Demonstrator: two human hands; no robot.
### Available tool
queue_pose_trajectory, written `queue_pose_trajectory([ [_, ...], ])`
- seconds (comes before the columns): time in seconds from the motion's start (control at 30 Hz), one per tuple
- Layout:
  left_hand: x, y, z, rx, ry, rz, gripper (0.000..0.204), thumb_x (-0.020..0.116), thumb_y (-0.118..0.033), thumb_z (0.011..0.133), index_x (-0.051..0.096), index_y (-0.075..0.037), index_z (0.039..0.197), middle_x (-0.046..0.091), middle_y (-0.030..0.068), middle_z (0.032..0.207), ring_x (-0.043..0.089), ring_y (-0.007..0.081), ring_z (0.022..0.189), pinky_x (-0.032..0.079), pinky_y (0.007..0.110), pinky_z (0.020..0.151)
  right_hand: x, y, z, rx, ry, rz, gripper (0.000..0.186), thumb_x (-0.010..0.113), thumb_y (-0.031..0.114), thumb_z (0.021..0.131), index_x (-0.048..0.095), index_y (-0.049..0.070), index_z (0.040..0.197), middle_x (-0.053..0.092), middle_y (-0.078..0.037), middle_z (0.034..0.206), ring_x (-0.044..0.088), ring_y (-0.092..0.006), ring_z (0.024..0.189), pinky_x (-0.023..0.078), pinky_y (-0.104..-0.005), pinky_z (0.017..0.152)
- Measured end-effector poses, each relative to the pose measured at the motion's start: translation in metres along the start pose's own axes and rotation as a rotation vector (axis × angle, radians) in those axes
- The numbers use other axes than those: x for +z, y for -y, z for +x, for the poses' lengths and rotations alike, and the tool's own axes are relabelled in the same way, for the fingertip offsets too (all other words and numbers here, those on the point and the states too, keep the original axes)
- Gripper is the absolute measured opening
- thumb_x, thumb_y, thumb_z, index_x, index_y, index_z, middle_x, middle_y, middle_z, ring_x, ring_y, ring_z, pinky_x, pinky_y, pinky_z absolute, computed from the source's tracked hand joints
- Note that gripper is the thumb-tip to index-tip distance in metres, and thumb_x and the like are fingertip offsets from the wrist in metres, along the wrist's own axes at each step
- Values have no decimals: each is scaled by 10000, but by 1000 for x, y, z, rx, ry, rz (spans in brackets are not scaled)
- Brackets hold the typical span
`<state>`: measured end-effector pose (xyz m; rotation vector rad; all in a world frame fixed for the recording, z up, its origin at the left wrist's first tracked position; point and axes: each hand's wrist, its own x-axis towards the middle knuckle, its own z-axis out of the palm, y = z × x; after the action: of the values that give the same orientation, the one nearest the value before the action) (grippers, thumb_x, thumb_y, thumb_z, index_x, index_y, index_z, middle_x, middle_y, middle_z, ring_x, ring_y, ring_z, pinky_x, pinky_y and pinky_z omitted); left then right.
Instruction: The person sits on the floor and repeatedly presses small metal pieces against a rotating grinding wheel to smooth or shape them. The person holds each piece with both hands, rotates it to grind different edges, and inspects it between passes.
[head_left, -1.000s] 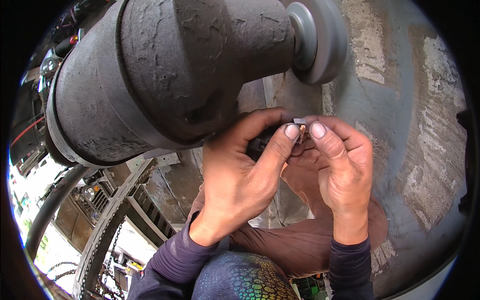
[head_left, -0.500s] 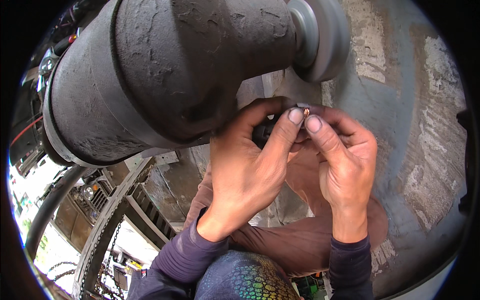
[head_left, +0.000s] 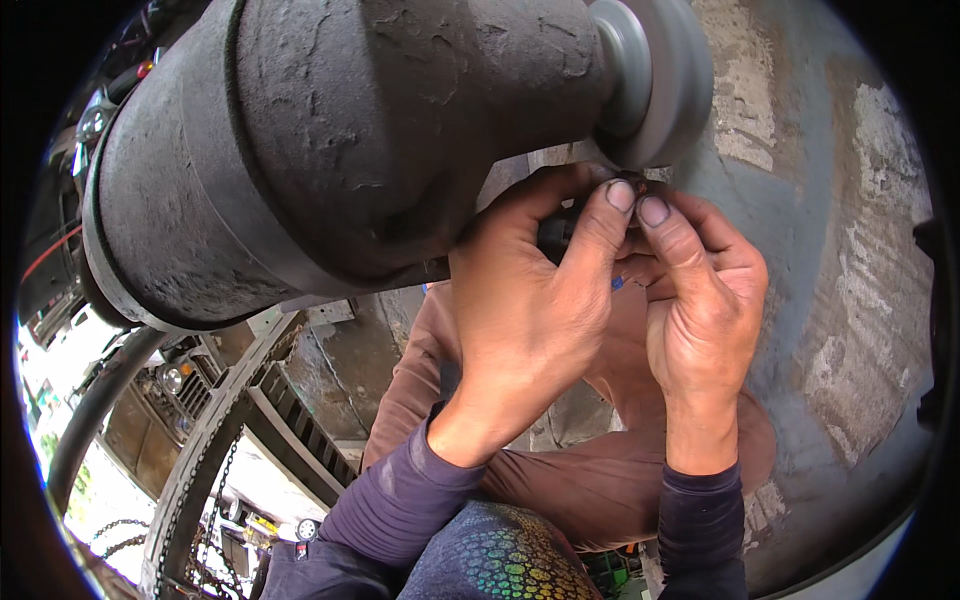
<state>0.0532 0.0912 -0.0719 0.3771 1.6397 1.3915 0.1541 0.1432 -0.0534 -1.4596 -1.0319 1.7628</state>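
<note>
A small copper-coloured piece (head_left: 642,187) is pinched between the fingertips of both hands, just below the lower edge of a grinding wheel (head_left: 682,90). The grey wheel looks blurred, as if spinning. My left hand (head_left: 535,300) is closed, thumb against the bent forefinger. My right hand (head_left: 705,310) is closed from the other side, its thumb tip beside the left one. Fingers cover most of the piece, so its full shape is hidden; I cannot tell whether it touches the wheel. The grinder's dark, rough motor housing (head_left: 330,130) fills the upper left.
My brown-trousered leg (head_left: 590,490) lies under the forearms. A worn, scraped grey metal surface (head_left: 860,280) curves along the right. At the lower left are a metal frame (head_left: 210,440), hanging chains (head_left: 222,490) and a vehicle front with a round headlamp (head_left: 174,380).
Both hands have moved up and slightly right together, bringing the copper-coloured piece closer to the wheel's lower edge. The grip of the fingertips stays much the same.
</note>
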Motion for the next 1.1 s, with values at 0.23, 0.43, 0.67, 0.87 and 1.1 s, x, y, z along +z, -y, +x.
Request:
queue_pose_trajectory([
  [0.23, 1, 3, 5, -95, 44, -90, 265, 695, -207, 984, 711, 44, 1071, 733, 71, 904, 666, 96, 806, 547, 238, 717, -1, -3, 4, -4, -8, 5, 273, 722, 137, 960, 679, -99, 1092, 730, -142, 851, 706, -167, 661, 512, -232, 457],
  [0.43, 3, 0, 4, -75, 9, -74, 232, 668, -185, 988, 717, 40, 1015, 743, 87, 855, 683, 117, 782, 550, 265, 699, -1, -4, 6, -24, 12, 5, 272, 723, 133, 959, 681, -101, 1090, 731, -145, 849, 704, -168, 659, 523, -228, 491],
  [0.67, 5, 0, 4, -82, 12, -112, 234, 661, -181, 998, 715, 45, 1028, 744, 87, 870, 684, 111, 783, 557, 257, 693, 0, -1, 6, -2, 11, 16, 256, 722, 123, 959, 687, -101, 1079, 733, -149, 849, 702, -166, 675, 552, -235, 570],
  [0.87, 4, -4, 3, -50, 19, -57, 241, 662, -184, 1000, 714, 48, 1039, 734, 80, 861, 672, 97, 767, 550, 244, 645, 2, -4, 8, -30, -7, 23, 249, 722, 126, 960, 692, -95, 1071, 732, -141, 833, 699, -165, 660, 535, -227, 530],
  [1.1, 6, -6, 3, -56, 7, -101, 249, 654, -189, 1009, 707, 50, 1056, 726, 70, 845, 663, 82, 738, 538, 223, 598, 0, -1, 6, 1, 7, -21, 237, 714, 125, 963, 694, -86, 1069, 729, -138, 817, 704, -156, 648, 474, -204, 421],
])
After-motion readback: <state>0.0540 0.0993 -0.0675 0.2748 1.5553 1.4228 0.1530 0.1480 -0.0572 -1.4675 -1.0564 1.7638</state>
